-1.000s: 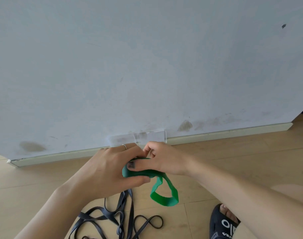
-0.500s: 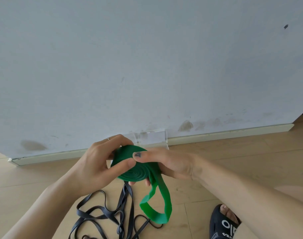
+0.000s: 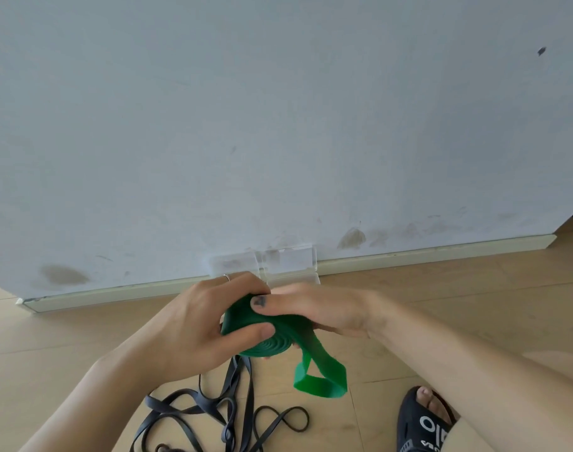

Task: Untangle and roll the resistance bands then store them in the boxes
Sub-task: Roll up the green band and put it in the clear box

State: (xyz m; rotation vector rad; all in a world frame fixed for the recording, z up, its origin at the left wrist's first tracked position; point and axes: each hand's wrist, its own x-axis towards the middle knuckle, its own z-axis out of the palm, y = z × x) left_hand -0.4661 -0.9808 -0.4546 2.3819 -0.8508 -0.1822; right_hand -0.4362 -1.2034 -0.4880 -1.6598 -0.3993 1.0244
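Head view
Landmark: boxes (image 3: 265,264), clear plastic, on the floor against the wall's skirting.
Green band (image 3: 262,331): held in the air just in front of the boxes, wound into a flat coil; a short loop of unwound tail hangs below and to the right of the coil.
Left hand (image 3: 193,324): grasping the coil, thumb pressed across its near face, fingers curled over the far edge.
Right hand (image 3: 314,313): grasping the coil from the other side, thumb laid on top, fingers underneath and mostly out of sight.
Black bands (image 3: 213,415): loose tangle on the floor, nearer the camera than the boxes and below the hands; untouched.
Step in hand: judged to be rolling the green band, nearly complete, only the hanging loop left to take up.
Next move calls for: turning the coil while the thumbs keep the wraps pinched, so the tail winds on flat; then a short reach forward to the boxes. If the grip loosens, the coil is likely to spring open.
Task progress: judged early to middle; the black bands are not yet untangled.
Hidden: lower parts of the boxes, behind the hands; whether they hold anything cannot be told.
Hard to make out: box lids and edges, transparent against the pale wall.
Cut off: the black tangle at the bottom edge; a sandal (image 3: 422,425) at the lower right, partly out of frame.
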